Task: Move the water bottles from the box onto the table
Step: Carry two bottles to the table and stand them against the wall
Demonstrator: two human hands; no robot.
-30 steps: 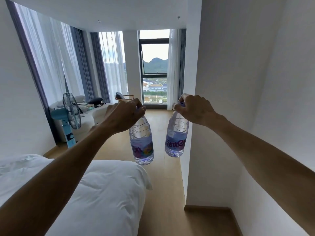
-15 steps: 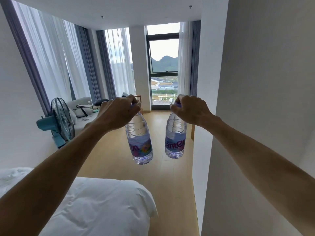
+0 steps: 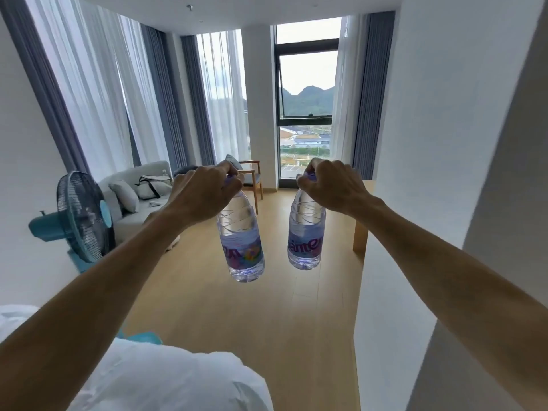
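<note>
The left hand (image 3: pixel 204 194) pinches one water bottle (image 3: pixel 241 244) by its cap, and the right hand (image 3: pixel 332 188) grips another bottle (image 3: pixel 305 235) likewise; both hang mid-frame above the floor (image 3: pixel 252 307). Held only at the caps, a swinging bottle could slip or strike the wall corner (image 3: pixel 373 232) at right, short of the table (image 3: pixel 363 209).

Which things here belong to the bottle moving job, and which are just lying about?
Job:
left hand, holding left bottle by its cap
right hand, holding right bottle likewise
wooden table, partly hidden

Lying about:
fan
sofa
chair
bed
</note>
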